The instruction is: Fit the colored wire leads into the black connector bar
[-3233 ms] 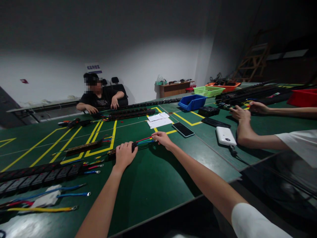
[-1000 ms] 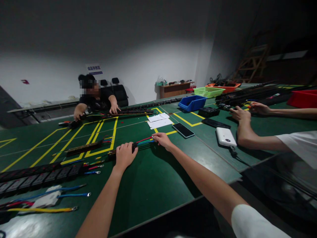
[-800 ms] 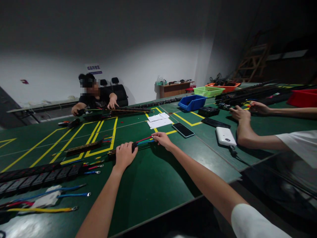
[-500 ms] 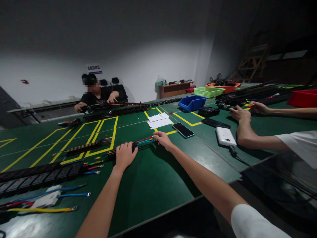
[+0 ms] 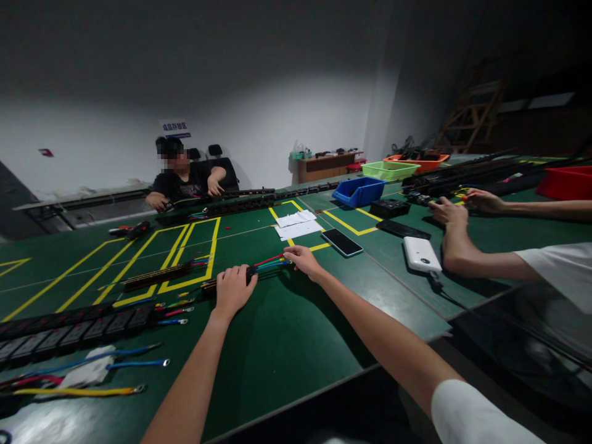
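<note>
My left hand (image 5: 232, 288) is laid over a dark strip assembly (image 5: 209, 285), its fingers curled around the strip's end and hiding much of it. From that end, red, blue and yellow-green wires (image 5: 269, 264) run to the right. My right hand (image 5: 303, 261) pinches the tip of the red wire (image 5: 272, 259) between thumb and fingers, with the other wire ends just below. A similar strip (image 5: 160, 275) with coloured wire ends lies beyond my left hand.
Black socket strips (image 5: 115, 324) and lugged cables (image 5: 124, 364) lie at left. Papers (image 5: 298, 225), a phone (image 5: 342, 242) and a white power bank (image 5: 422, 254) sit to the right, near a blue bin (image 5: 359, 192). One co-worker's hands (image 5: 451, 213) work at right; another person (image 5: 182, 179) sits across the table.
My right hand has shifted very slightly left along the wires; my left hand stays put. Across the table, the seated person's head and arms have moved a little to the right.
</note>
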The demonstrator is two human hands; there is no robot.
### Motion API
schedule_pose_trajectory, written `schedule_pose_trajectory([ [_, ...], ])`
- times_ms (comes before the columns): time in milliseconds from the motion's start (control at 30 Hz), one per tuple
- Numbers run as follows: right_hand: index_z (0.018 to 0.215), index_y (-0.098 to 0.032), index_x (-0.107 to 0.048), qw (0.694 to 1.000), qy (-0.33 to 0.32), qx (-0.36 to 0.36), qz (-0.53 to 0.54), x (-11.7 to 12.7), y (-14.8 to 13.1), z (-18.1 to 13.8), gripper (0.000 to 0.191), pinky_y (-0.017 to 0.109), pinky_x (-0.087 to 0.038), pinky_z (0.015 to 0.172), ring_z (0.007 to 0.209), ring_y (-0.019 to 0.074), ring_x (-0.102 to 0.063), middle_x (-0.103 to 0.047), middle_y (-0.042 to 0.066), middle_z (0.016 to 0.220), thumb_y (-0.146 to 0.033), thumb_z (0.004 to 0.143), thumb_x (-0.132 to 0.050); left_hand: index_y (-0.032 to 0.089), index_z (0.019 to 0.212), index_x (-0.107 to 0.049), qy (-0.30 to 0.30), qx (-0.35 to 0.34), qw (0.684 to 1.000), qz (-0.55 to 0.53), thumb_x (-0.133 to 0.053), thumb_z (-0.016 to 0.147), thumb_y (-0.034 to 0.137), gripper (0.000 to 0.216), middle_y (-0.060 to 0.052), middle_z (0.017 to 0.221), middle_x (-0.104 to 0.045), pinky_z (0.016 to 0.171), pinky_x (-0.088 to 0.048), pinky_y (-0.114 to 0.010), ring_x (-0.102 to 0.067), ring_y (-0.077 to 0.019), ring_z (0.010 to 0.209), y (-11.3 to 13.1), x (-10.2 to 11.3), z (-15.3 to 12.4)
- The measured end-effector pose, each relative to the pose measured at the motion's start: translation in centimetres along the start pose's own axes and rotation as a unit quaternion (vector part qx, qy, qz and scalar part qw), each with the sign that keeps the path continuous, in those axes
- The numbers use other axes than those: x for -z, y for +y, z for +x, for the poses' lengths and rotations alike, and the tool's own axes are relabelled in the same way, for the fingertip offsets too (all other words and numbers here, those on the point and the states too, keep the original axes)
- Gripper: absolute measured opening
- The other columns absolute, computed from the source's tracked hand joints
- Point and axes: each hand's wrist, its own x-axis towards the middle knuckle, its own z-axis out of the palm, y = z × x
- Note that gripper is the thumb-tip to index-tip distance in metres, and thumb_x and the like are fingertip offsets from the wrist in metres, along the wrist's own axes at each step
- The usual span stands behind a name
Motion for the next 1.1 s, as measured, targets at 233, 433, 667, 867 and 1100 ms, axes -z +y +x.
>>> schedule_pose_trajectory([
  [233, 0.092, -0.014, -0.076, 1.000, -0.025, -0.009, -0.005, 0.1, 0.1, 0.2, 0.012, 0.015, -0.045, 0.043, 0.063, 0.0104, -0.060, -0.070, 0.003, 0.078, -0.020, 0.081, -0.072, 0.019, 0.122, -0.065, 0.000, 0.002, 1.000, -0.007, -0.037, 0.099, 0.050, 0.047, -0.014, 0.118, -0.072, 0.099, -0.043, -0.048, -0.064, -0.0309, 0.109, 0.0, 0.1, 0.0],
  [433, 0.098, -0.015, -0.077, 0.998, -0.023, -0.030, 0.045, 0.4, -0.8, -0.2, 0.018, 0.015, -0.044, 0.045, 0.070, 0.0120, -0.064, -0.075, 0.005, 0.087, -0.024, 0.083, -0.072, 0.018, 0.122, -0.065, 0.004, 0.001, 1.000, -0.012, -0.036, 0.100, 0.050, 0.048, -0.014, 0.117, -0.072, 0.099, -0.044, -0.049, -0.064, -0.0308, 0.110, 0.1, 0.2, -0.1],
  [667, 0.109, -0.014, -0.073, 0.998, -0.028, -0.037, 0.035, 0.2, -1.5, -0.7, 0.024, 0.014, -0.042, 0.042, 0.068, 0.0110, -0.063, -0.076, 0.006, 0.092, -0.016, 0.085, -0.070, 0.018, 0.121, -0.065, 0.002, -0.002, 1.000, -0.018, -0.038, 0.100, 0.049, 0.047, -0.014, 0.117, -0.072, 0.099, -0.044, -0.048, -0.064, -0.0306, 0.110, 0.1, 0.3, -0.1],
  [867, 0.109, -0.013, -0.069, 1.000, -0.008, -0.013, -0.013, -0.1, 0.0, 0.0, 0.021, 0.015, -0.041, 0.037, 0.057, 0.0098, -0.059, -0.068, 0.001, 0.075, -0.019, 0.089, -0.068, 0.017, 0.120, -0.065, 0.009, 0.001, 1.000, -0.002, -0.040, 0.099, 0.048, 0.045, -0.014, 0.115, -0.072, 0.097, -0.044, -0.047, -0.064, -0.0305, 0.109, 0.2, 0.2, -0.1],
  [1100, 0.107, -0.014, -0.069, 0.999, -0.019, -0.035, 0.015, 0.1, -0.1, 0.2, 0.022, 0.014, -0.039, 0.039, 0.054, 0.0083, -0.060, -0.071, 0.002, 0.075, -0.015, 0.085, -0.069, 0.017, 0.119, -0.065, 0.014, -0.003, 1.000, -0.005, -0.040, 0.100, 0.048, 0.044, -0.013, 0.115, -0.072, 0.096, -0.044, -0.047, -0.064, -0.0302, 0.108, 0.0, 0.0, -0.1],
])
